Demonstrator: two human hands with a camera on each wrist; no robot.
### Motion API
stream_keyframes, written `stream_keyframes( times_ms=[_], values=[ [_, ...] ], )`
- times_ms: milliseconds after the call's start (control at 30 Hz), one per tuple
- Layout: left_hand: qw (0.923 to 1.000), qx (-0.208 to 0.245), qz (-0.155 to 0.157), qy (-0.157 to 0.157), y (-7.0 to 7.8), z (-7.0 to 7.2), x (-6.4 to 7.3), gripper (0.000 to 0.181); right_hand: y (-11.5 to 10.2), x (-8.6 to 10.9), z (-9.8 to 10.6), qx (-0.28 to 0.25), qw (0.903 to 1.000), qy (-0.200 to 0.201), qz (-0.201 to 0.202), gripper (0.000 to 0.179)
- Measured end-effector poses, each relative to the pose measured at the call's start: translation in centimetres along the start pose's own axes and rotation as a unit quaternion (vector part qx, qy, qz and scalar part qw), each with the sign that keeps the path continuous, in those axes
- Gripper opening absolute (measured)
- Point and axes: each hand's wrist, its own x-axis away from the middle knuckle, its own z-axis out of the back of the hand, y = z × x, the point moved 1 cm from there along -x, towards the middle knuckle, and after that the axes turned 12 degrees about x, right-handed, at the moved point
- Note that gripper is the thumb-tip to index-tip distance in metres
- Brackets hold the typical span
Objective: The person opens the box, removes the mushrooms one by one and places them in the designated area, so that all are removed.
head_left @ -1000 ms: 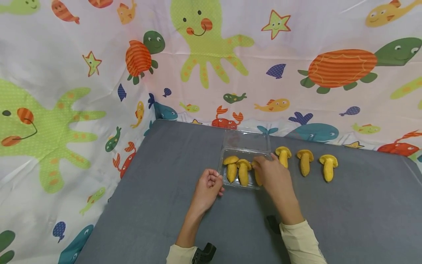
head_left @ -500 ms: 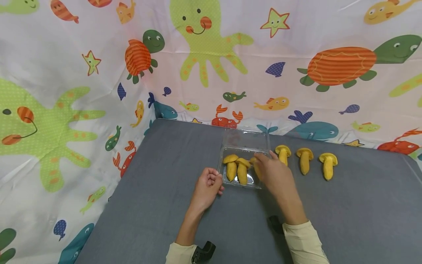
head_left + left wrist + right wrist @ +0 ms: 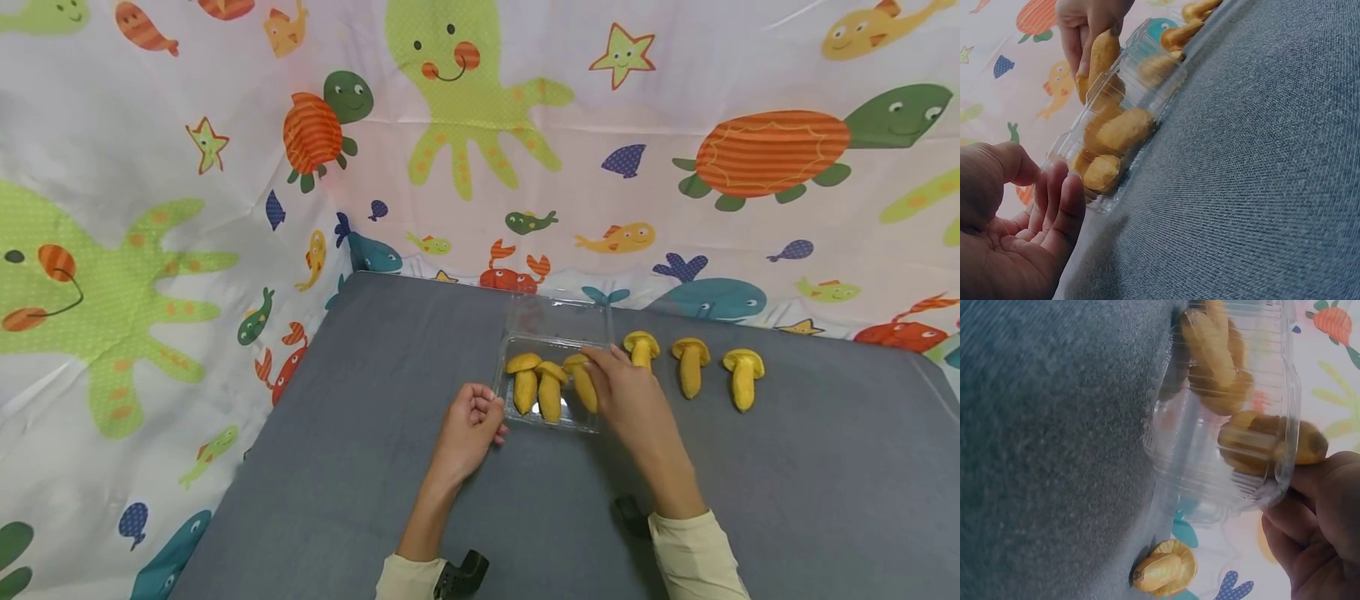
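Observation:
A clear plastic clamshell box (image 3: 553, 424) lies on the table with its lid folded back. Two yellow mushrooms, one on the left (image 3: 526, 385) and one beside it (image 3: 551, 393), lie side by side in it, caps away from me. The fingers and thumb of my left hand (image 3: 471, 425) pinch the box's left rim. At the box's right side, my right hand (image 3: 628, 398) holds a third yellow mushroom (image 3: 582, 385), tilted, with fingers partly hiding its cap. In the right wrist view this mushroom (image 3: 1316, 442) pokes up past the box's rim.
Right of the box stand three more mushrooms in a row: a near one (image 3: 641, 348), a middle one (image 3: 691, 367) and a far one (image 3: 744, 381). A sea-animal print curtain (image 3: 480, 225) rises behind the grey table (image 3: 360, 433) and along its left.
My right hand has shifted slightly right, showing more of the mushroom it holds, which now leans more. The left hand keeps its place at the box rim.

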Motion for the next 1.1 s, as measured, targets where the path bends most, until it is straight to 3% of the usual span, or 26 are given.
stream_keyframes(
  times_ms=[667, 867, 1100],
  values=[
    [1.0, -0.004, -0.004, -0.003, -0.1, 0.1, 0.0, 0.017, 2.4, 1.4, 1.0, -0.022, 0.9953, 0.094, -0.01, 0.03],
    [1.0, -0.002, -0.006, -0.002, 0.0, 0.0, 0.0, 0.017, 2.9, 1.6, 1.6, -0.053, 0.9951, 0.083, -0.014, 0.032],
    [1.0, -0.001, -0.003, 0.003, -0.1, 0.0, 0.1, 0.017, 3.3, 1.9, 1.9, -0.049, 0.9965, 0.05, -0.046, 0.032]
  ],
)
